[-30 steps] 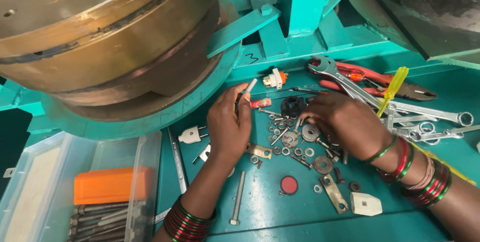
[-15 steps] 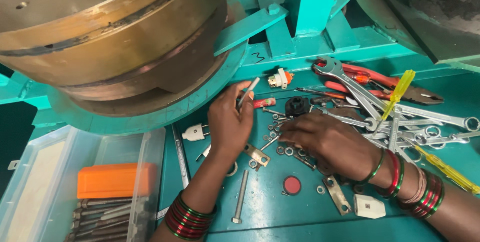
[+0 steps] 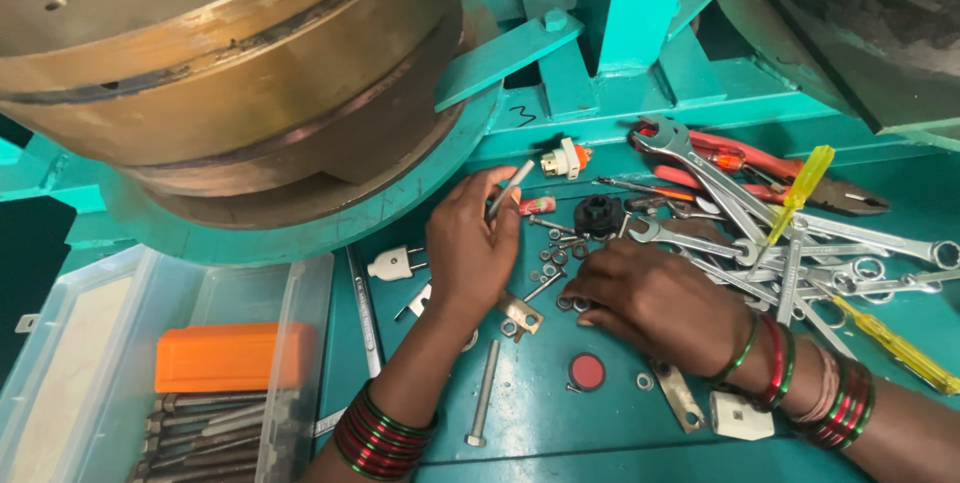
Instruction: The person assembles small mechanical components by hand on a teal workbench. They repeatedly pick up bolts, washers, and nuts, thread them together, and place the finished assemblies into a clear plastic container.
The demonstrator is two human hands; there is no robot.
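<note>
My left hand (image 3: 478, 251) holds a short grey metal rod or bolt (image 3: 509, 188) upright between thumb and fingers, above the teal machine table (image 3: 600, 423). My right hand (image 3: 650, 303) rests palm down to its right, fingertips on a scatter of small nuts and washers (image 3: 552, 261); whether it pinches one I cannot tell. A black toothed knob (image 3: 599, 213) lies just beyond the right hand. A brass bracket (image 3: 520, 315) sits between the two hands. Both wrists carry red and green bangles.
A pile of spanners (image 3: 760, 233), red-handled pliers (image 3: 800, 178) and yellow screwdrivers (image 3: 895, 348) lies at the right. A large bronze drum (image 3: 200, 73) overhangs the left. A clear tool box (image 3: 170, 383) holds an orange case. Long bolt (image 3: 483, 393), red disc (image 3: 586, 371), white plugs (image 3: 392, 263).
My right hand has slid left and nearer, from the knob and spanners down onto the loose washers. My left hand stays put with the rod.
</note>
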